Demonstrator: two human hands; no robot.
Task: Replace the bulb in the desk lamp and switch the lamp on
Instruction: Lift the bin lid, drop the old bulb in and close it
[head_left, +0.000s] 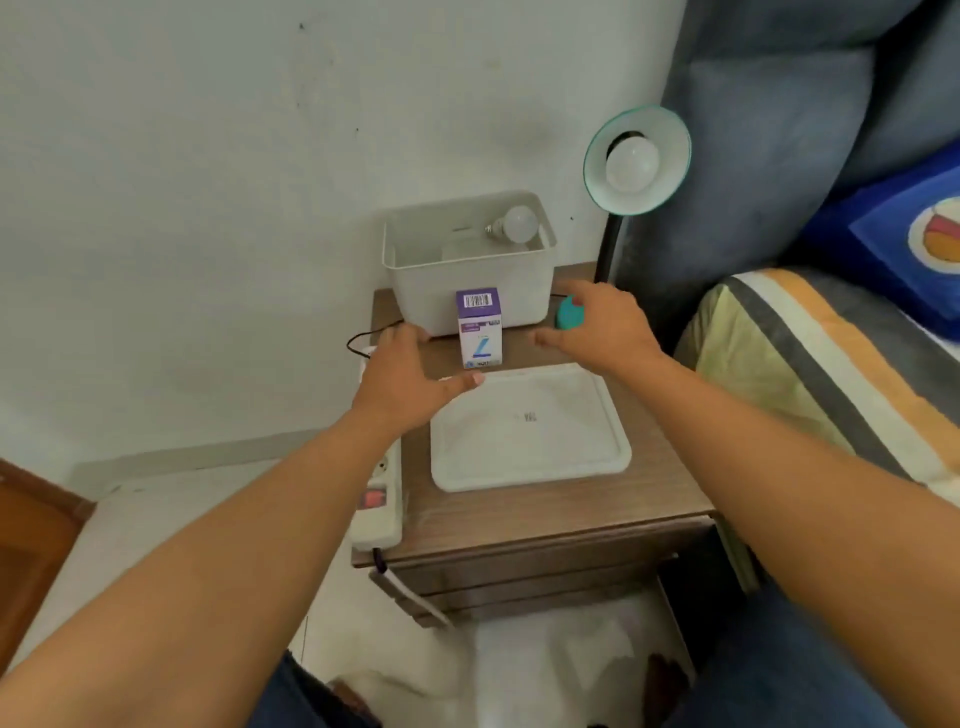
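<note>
A teal desk lamp shade (660, 193) faces me at the upper right, with a white bulb (632, 163) screwed into it; the lamp is unlit. Its teal base (569, 312) sits on the wooden nightstand, partly under my right hand (605, 327), which hovers open with fingers spread. A second white bulb (514, 224) lies in the white bin (467, 286). A purple-and-white bulb box (480, 328) stands upright in front of the bin. My left hand (410, 376) is open just left of the box, thumb stretched toward it, not touching.
A white tray (527, 428) lies on the nightstand (545, 514) near me. A white power strip (379, 499) with a red switch runs along the left edge, a black cord behind it. A bed with a striped blanket and grey headboard stands at right.
</note>
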